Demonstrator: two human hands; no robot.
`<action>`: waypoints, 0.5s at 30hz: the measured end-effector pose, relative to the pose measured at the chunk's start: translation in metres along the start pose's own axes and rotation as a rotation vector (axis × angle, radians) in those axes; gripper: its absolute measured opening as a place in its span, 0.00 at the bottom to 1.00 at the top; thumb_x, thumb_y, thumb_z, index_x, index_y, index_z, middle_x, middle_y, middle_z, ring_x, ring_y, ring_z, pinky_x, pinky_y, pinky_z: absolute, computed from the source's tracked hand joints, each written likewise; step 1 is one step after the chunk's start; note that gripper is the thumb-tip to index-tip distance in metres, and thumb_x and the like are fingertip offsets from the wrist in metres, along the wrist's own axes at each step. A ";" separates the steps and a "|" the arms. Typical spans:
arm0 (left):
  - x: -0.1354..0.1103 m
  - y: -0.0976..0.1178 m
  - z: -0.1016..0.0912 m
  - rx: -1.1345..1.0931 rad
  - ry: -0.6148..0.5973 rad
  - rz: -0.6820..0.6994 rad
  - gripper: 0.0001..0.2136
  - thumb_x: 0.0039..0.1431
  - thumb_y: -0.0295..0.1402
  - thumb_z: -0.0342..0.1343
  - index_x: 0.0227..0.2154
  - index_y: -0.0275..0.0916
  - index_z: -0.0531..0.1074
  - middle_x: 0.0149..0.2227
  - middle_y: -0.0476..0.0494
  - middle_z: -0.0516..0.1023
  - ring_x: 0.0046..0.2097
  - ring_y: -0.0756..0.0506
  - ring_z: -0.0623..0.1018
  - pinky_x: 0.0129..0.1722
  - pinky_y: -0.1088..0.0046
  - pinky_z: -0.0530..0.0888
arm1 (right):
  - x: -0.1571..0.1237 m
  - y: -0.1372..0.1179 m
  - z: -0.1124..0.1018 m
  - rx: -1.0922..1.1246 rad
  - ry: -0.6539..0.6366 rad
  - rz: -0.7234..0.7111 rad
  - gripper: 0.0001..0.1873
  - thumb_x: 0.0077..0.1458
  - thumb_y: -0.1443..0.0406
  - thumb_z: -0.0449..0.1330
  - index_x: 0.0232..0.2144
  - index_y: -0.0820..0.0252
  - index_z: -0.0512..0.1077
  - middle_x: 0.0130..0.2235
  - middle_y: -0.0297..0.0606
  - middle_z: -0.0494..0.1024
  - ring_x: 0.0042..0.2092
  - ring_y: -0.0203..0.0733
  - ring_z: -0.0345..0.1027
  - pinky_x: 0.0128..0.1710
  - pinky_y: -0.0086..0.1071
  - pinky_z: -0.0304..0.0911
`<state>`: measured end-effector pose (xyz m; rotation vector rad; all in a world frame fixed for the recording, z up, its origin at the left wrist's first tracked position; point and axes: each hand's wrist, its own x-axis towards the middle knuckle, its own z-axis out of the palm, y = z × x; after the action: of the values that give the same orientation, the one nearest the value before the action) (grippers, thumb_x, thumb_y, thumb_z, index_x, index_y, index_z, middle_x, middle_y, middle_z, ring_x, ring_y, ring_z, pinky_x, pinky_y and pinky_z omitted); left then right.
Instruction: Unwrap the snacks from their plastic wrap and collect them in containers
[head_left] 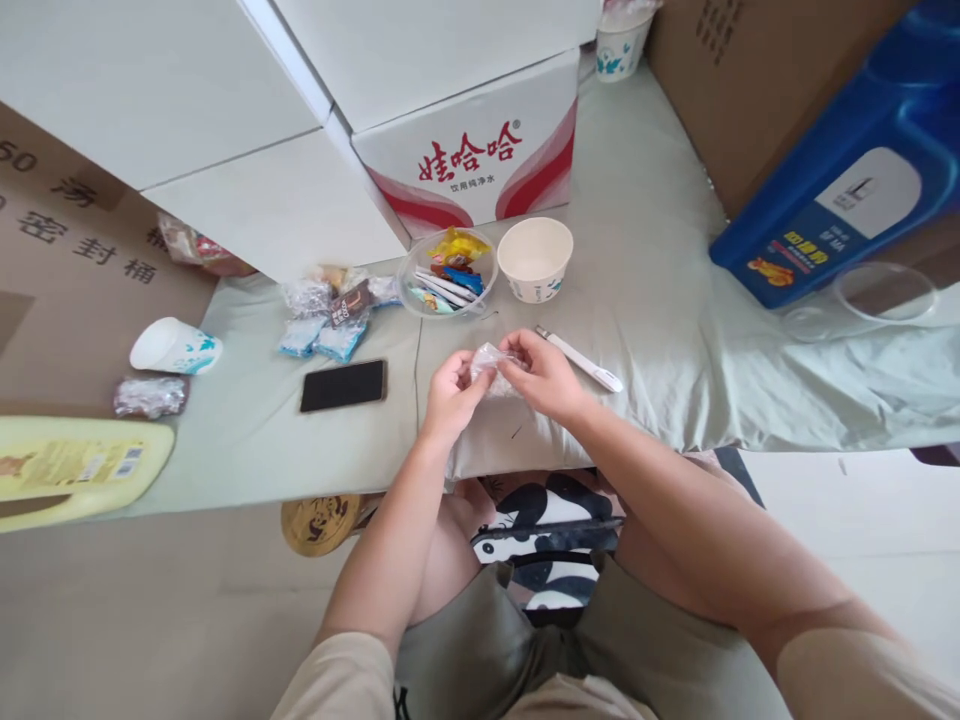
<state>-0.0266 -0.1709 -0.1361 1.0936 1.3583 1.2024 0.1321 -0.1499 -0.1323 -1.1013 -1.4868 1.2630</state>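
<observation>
Between my two hands, just above the cloth's front edge, is a small clear plastic packet (486, 360), crinkled and shiny; what it contains is too small to make out. My left hand (451, 395) pinches its left side with thumb and fingers. On the other side my right hand (547, 375) grips the packet's upper right part. Beside the right hand lies a white pen-like tool (581, 360) with a metal tip. Beyond the hands stand a white paper bowl (535, 255) and a round clear plastic tub (446, 312) holding several colourful sachets.
A black phone (343, 385) and a heap of wrapped packets (330, 325) lie to the left. A paper cup (176, 345) rests tipped over near a yellow jug (82, 465). At right stands a large blue bottle (832, 170); a white carton (469, 150) is behind.
</observation>
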 end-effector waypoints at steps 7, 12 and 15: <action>0.013 0.003 -0.009 0.224 0.359 0.224 0.10 0.47 0.32 0.66 0.30 0.40 0.70 0.28 0.54 0.72 0.31 0.52 0.71 0.34 0.80 0.68 | 0.003 -0.015 -0.004 -0.234 -0.210 0.062 0.12 0.62 0.62 0.52 0.44 0.57 0.73 0.44 0.39 0.82 0.42 0.43 0.75 0.42 0.35 0.67; 0.002 0.011 -0.016 0.431 0.447 0.308 0.11 0.45 0.32 0.65 0.28 0.41 0.67 0.26 0.55 0.68 0.28 0.51 0.68 0.31 0.77 0.66 | -0.001 -0.019 -0.007 -0.710 -0.648 -0.081 0.17 0.61 0.67 0.53 0.48 0.59 0.77 0.51 0.46 0.82 0.51 0.51 0.76 0.47 0.39 0.67; 0.004 0.029 -0.005 0.510 0.438 0.400 0.11 0.46 0.32 0.64 0.26 0.41 0.65 0.26 0.54 0.66 0.28 0.51 0.67 0.31 0.76 0.65 | -0.005 -0.022 -0.007 -0.780 -0.708 -0.151 0.19 0.62 0.68 0.51 0.51 0.59 0.77 0.53 0.46 0.81 0.54 0.53 0.75 0.52 0.43 0.66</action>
<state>-0.0314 -0.1646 -0.1080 1.5775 1.9128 1.4868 0.1381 -0.1553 -0.1103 -1.0050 -2.6941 1.0178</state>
